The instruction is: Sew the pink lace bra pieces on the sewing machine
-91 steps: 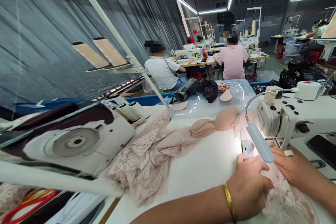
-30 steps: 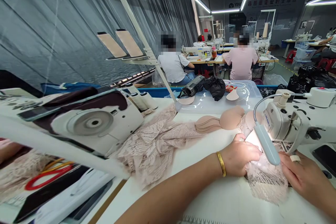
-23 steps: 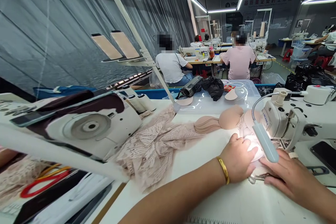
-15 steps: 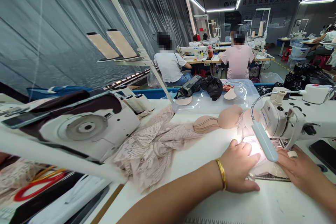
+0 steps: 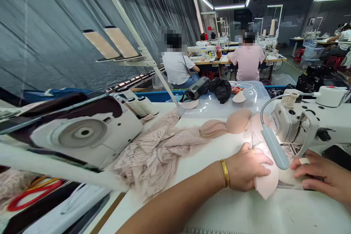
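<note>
My left hand (image 5: 246, 168), with a gold bangle at its wrist, grips a pale pink bra cup (image 5: 268, 184) between thumb and fingers. The cup's pointed end hangs toward me, left of the machine's needle area. On the sewing machine's bed, my right hand (image 5: 319, 172) rests with fingers and thumb apart, a pale band around one finger. A grey lamp head (image 5: 275, 150) on a bendy neck hides part of the work between my hands. Behind it stands the white sewing machine (image 5: 290, 120); its needle is hidden.
Beige lace fabric (image 5: 153, 153) lies heaped left of my arm. Stacked beige cups (image 5: 212, 129) and a rounded cup (image 5: 238, 122) sit behind my left hand. A clear plastic bin (image 5: 219, 109) bears a black bag (image 5: 221, 89). Another machine (image 5: 90, 131) stands at left. Two people sit ahead.
My left hand has gone from lying spread on the pieces to gripping the pink cup, which now shows below it. My right hand has shifted slightly right, its thumb now apart from the fingers.
</note>
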Motion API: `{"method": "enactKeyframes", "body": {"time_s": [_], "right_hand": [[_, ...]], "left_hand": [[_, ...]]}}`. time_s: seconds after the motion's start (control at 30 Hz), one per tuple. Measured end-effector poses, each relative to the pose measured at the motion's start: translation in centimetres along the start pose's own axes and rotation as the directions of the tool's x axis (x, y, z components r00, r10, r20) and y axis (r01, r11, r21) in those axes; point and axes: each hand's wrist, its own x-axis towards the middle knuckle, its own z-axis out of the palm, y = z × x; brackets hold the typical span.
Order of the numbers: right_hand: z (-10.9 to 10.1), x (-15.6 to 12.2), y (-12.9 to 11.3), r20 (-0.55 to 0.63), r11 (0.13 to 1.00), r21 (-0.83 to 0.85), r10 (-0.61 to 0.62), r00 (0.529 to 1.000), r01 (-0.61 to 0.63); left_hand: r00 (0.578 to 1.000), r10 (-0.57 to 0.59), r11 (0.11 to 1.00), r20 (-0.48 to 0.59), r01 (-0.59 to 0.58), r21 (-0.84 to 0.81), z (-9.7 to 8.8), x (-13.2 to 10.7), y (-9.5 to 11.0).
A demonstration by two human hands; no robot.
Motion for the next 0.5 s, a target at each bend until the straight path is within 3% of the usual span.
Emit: {"method": "enactKeyframes", "body": {"time_s": [0.1, 0.2, 0.37, 0.5], "right_hand": [[1.2, 0.8, -0.8, 0.09, 0.998, 0.066, 0.001, 0.996, -0.007], [2.9, 1.7, -1.6, 0.115, 0.998, -0.044, -0.034, 0.993, 0.039], [4.3, 2.1, -1.6, 0.076, 0.968, -0.244, -0.038, 0.996, 0.055], [4.4, 2.0, -1.1, 0.024, 0.955, -0.287, -0.074, 0.997, 0.077]], "left_hand": [[0.999, 0.039, 0.999, -0.023, -0.039, 0.029, 0.4, 0.5, -0.1], [0.998, 0.042, 0.996, -0.055, -0.038, 0.079, 0.7, 0.7, -0.7], [0.997, 0.017, 0.997, -0.077, -0.011, 0.071, 0.9, 1.0, -2.0], [0.997, 0.011, 0.999, -0.071, -0.009, 0.037, 0.6, 1.3, -2.3]]}}
